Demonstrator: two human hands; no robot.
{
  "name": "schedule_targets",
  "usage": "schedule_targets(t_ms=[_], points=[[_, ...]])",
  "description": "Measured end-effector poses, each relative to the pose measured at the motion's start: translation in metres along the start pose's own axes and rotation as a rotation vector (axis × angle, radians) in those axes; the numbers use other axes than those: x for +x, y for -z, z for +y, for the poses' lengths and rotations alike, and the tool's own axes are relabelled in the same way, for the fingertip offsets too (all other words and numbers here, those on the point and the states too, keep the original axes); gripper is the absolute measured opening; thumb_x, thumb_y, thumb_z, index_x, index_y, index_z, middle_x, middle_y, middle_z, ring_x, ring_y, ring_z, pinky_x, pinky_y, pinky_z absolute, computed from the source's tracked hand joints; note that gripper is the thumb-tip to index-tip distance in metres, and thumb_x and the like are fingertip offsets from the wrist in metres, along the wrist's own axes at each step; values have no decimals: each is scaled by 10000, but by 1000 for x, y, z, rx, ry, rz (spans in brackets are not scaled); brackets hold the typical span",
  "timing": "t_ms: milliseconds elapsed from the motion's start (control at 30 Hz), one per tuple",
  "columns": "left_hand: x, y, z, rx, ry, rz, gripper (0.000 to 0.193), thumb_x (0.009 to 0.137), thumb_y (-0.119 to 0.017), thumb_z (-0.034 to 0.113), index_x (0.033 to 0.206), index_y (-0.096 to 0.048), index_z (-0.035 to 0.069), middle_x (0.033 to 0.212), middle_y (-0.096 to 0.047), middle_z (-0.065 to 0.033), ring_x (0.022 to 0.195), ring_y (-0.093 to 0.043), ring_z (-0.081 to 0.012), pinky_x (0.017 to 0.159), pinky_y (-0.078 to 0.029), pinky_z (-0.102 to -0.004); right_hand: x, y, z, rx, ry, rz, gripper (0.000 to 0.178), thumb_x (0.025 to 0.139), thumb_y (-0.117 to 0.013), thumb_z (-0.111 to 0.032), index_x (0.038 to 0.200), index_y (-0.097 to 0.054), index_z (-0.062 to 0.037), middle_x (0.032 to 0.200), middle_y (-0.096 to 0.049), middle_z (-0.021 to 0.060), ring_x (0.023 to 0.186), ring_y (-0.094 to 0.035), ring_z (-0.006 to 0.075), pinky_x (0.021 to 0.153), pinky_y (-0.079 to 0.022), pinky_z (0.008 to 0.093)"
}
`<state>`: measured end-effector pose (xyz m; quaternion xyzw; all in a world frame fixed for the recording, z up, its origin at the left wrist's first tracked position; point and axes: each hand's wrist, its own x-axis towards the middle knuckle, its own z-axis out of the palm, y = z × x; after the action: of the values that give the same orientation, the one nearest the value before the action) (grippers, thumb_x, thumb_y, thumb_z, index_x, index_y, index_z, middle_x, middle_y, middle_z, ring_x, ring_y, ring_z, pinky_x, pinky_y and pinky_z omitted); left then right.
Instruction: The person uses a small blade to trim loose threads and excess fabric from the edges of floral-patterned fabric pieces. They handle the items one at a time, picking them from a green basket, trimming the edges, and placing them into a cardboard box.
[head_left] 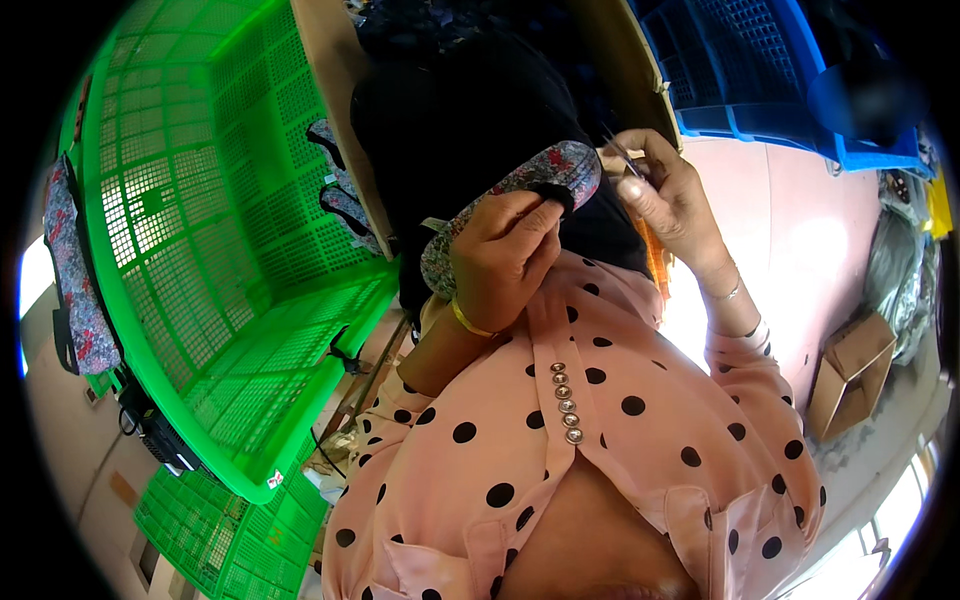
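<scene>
My left hand [505, 245] is closed on a long, round-ended fabric piece [572, 165] with a grey floral print and red flowers. A bunched black strap or edging sticks out between the thumb and fingers, and a small white tag shows at the piece's left side. My right hand [665, 195], just right of the piece's rounded end, is closed around thread snips [622, 152], whose thin metal blades point up and left. The snips' handle is mostly hidden by the fingers. The blades are close to the fabric, but I cannot tell whether they touch it.
A large green crate [270, 290] stands at the left, with floral pieces [345, 200] inside it. Another floral piece [80, 270] hangs over its outer rim. Beyond my lap is a cardboard box [340, 90]. A blue crate [745, 120] and a small open carton [850, 375] are at the right.
</scene>
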<state>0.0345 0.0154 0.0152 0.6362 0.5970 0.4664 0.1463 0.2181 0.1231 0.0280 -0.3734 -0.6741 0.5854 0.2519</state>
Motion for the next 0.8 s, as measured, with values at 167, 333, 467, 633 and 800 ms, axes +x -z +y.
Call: schedule_targets(t_ms=[167, 333, 467, 633, 800], points=[[-1, -1, 4, 44, -82, -46, 219, 706, -722, -15, 923, -695, -1, 952, -656, -109, 759, -631, -271, 683, -514, -333, 6, -4, -9, -180, -51, -231, 392, 822, -747, -161, 1151, -612, 4, 1000, -648, 67, 852, -632, 114, 764, -504, 223], [-4, 1, 0, 19, -88, -67, 219, 706, -712, -17, 923, -694, 3, 973, -674, -111, 790, -650, -273, 699, -527, -336, 19, 5, 7, -280, 160, -324, 218, 823, -741, -132, 931, -594, -13, 706, -612, 70, 664, -631, 179, 606, -483, 267], [-8, -2, -4, 22, -62, -66, 223, 701, -712, -23, 922, -697, 5, 1006, -684, -111, 832, -663, -279, 728, -536, -336, 21, 3, 9, -379, 240, -335, 166, 871, -684, -116, 939, -569, -17, 676, -587, 72, 630, -614, 195, 589, -473, 273], [-3, -5, -4, 35, -124, -41, 233, 689, -709, -1, 921, -697, 3, 999, -681, -118, 837, -664, -280, 737, -548, -329, 14, 12, 13, 538, -298, -199, 164, 964, -569, -173, 891, -535, -30, 586, -443, -19, 475, -405, 87, 458, -316, 220], [-3, -3, -6, 58, -104, -37, 214, 705, -699, -1, 918, -693, -9, 1021, -673, -131, 864, -660, -289, 758, -545, -339, 4, 24, 10, 276, -205, 69, 244, 1008, -498, -274, 961, -500, -34, 625, -424, -25, 536, -379, 57, 500, -317, 207]])
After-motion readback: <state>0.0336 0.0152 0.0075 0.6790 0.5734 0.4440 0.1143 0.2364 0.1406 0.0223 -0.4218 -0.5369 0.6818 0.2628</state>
